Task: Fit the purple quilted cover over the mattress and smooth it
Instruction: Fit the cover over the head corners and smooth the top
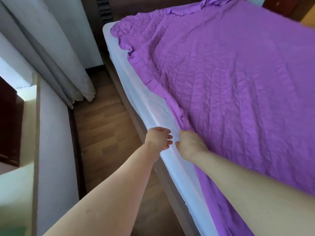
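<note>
The purple quilted cover (230,74) lay spread on the top of the mattress (136,92), but it was not yet drawn down over the side. The white side of the mattress was bare along the whole length in view. The frilled edge (153,86) of the cover ran as one long line from about 11 o'clock, at the far corner, to about 5 o'clock, close to the person. It sat on the upper rim of the mattress and did not hang over it.

Both hands were at the middle of this line. The right hand (190,143) rested on the cover itself, its fingers curled over the frilled edge, and it appeared to grip that edge. The left hand (159,138) was just beside it, toward 9 o'clock, against the white side of the mattress. Its fingers were also curled, but I could not tell whether they held any cloth.

From the right hand the body of the cover lay toward 1 to 3 o'clock, and the bare side of the mattress lay toward 8 o'clock, with the wooden floor (102,126) beyond. In my judgement the coming move had to go across the long line of the edge, outward and down toward 8 o'clock. The right hand was the nearer one to the cover, so it would lead
</note>
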The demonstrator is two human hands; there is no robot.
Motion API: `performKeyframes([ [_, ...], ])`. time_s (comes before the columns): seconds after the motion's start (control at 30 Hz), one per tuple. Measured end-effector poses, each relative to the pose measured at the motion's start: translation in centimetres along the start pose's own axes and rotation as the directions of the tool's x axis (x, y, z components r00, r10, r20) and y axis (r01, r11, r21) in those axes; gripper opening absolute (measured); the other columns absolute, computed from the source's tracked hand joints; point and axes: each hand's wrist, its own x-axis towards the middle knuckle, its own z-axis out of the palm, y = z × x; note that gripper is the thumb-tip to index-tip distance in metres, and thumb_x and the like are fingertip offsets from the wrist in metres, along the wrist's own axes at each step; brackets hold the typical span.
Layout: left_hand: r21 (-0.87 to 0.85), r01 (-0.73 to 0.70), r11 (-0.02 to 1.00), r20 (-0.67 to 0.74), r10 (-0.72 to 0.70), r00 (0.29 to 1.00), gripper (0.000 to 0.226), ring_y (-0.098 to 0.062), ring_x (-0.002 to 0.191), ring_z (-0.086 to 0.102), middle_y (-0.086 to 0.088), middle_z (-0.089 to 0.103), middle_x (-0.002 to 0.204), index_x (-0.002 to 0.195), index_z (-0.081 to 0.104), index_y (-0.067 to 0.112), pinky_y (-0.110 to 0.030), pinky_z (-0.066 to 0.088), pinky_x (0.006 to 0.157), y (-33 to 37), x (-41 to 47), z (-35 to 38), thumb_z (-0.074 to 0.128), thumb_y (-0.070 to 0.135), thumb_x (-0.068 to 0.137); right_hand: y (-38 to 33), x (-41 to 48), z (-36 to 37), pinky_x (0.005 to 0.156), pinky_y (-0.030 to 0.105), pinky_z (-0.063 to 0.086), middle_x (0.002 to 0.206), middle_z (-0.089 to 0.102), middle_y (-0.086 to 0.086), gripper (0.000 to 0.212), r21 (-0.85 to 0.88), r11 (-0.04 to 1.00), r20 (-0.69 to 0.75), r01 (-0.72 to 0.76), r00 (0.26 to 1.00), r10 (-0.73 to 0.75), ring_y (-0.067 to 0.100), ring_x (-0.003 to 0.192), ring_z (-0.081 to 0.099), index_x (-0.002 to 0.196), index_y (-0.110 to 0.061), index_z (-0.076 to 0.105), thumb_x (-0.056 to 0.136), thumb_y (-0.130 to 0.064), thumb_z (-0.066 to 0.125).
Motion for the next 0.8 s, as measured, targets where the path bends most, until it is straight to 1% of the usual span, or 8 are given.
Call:
performKeyframes([
  [0.17, -0.091, -0.07, 0.993, 0.028, 0.073, 0.997, 0.025, -0.017, 0.06, 0.057, -0.005, 0.058, 0.077, 0.109, 0.057, 0.007, -0.022, 0.05, 0.056, -0.1, 7.2, 0.7, 0.039, -0.002, 0.094, 0.5, 5.6, 2.6, 0.097, 0.036, 0.039, 0.131, 0.049, 0.011, 0.039, -0.346, 0.938, -0.17, -0.013, 0.984, -0.049, 0.03, 0.125, 0.037, 0.127, -0.007, 0.048, 0.088, -0.007, 0.045],
  [0.27, -0.18, -0.132, 0.975, 0.029, 0.14, 0.99, 0.029, -0.019, 0.062, 0.058, -0.01, 0.058, 0.082, 0.114, 0.051, 0.004, -0.023, 0.052, 0.058, 0.1, 11.0, 1.2, 0.036, -0.007, 0.093, 0.9, 8.1, 3.7, 0.094, 0.037, 0.042, 0.128, 0.053, 0.012, 0.037, -0.409, 0.91, -0.256, -0.063, 0.965, -0.049, 0.03, 0.122, 0.043, 0.127, -0.005, 0.05, 0.091, -0.007, 0.04],
  [0.33, -0.231, -0.17, 0.958, 0.045, 0.185, 0.982, 0.024, -0.02, 0.061, 0.058, -0.011, 0.057, 0.077, 0.104, 0.051, 0.004, -0.024, 0.054, 0.057, 0.8, 13.0, 1.7, 0.034, -0.009, 0.092, 0.7, 9.4, 3.8, 0.09, 0.037, 0.047, 0.124, 0.058, 0.014, 0.036, -0.397, 0.913, -0.296, -0.095, 0.955, -0.03, 0.031, 0.118, 0.052, 0.125, -0.004, 0.051, 0.092, -0.005, 0.038],
  [0.47, -0.183, -0.218, 0.959, 0.079, 0.236, 0.969, 0.033, -0.017, 0.053, 0.052, -0.01, 0.057, 0.064, 0.067, 0.047, 0.01, -0.015, 0.047, 0.037, 2.2, 16.4, 2.2, 0.035, -0.007, 0.093, -0.7, 10.5, 3.4, 0.091, 0.037, 0.048, 0.128, 0.058, 0.016, 0.036, -0.235, 0.963, -0.286, -0.128, 0.957, 0.057, 0.033, 0.118, 0.056, 0.126, -0.006, 0.053, 0.09, -0.012, 0.049],
  [0.57, -0.138, -0.257, 0.957, 0.096, 0.271, 0.958, 0.035, -0.008, 0.037, 0.044, -0.002, 0.041, 0.064, 0.062, 0.037, 0.016, -0.011, 0.038, 0.028, 3.1, 18.1, 1.5, 0.039, 0.004, 0.096, -3.2, 10.6, 2.8, 0.073, 0.028, 0.047, 0.117, 0.063, 0.017, 0.03, -0.056, 0.998, -0.24, -0.007, 0.971, -0.007, 0.034, 0.103, 0.062, 0.111, -0.007, 0.061, 0.085, -0.02, 0.052],
  [0.67, -0.323, -0.248, 0.913, 0.041, 0.275, 0.96, 0.031, -0.014, 0.042, 0.044, -0.001, 0.046, 0.057, 0.066, 0.043, 0.008, -0.026, 0.054, 0.055, 3.6, 19.8, -0.6, 0.034, 0.0, 0.095, -5.9, 10.6, 1.4, 0.045, 0.02, 0.031, 0.069, 0.061, 0.013, 0.013, 0.014, 0.996, -0.077, 0.089, 0.993, -0.087, 0.025, 0.056, 0.049, 0.069, -0.009, 0.061, 0.076, -0.016, 0.054],
  [0.73, -0.552, -0.194, 0.811, 0.078, 0.282, 0.956, 0.028, -0.023, 0.057, 0.057, -0.014, 0.062, 0.072, 0.093, 0.058, -0.002, -0.036, 0.053, 0.069, 4.1, 21.1, -2.8, 0.03, -0.005, 0.092, -7.3, 10.8, 1.3, 0.041, 0.019, 0.028, 0.053, 0.052, 0.008, 0.017, -0.021, 0.996, 0.081, 0.087, 0.993, -0.085, 0.022, 0.044, 0.039, 0.057, -0.01, 0.057, 0.072, -0.017, 0.056],
  [0.8, -0.602, -0.2, 0.773, 0.058, 0.292, 0.955, 0.032, -0.027, 0.082, 0.061, -0.018, 0.063, 0.104, 0.119, 0.059, 0.0, -0.04, 0.052, 0.075, 4.6, 22.6, -5.1, 0.038, 0.004, 0.095, -8.6, 11.8, 2.2, 0.04, 0.018, 0.029, 0.045, 0.048, 0.006, 0.023, -0.142, 0.986, 0.204, 0.086, 0.977, -0.056, 0.019, 0.038, 0.037, 0.055, -0.008, 0.056, 0.077, -0.017, 0.055],
])
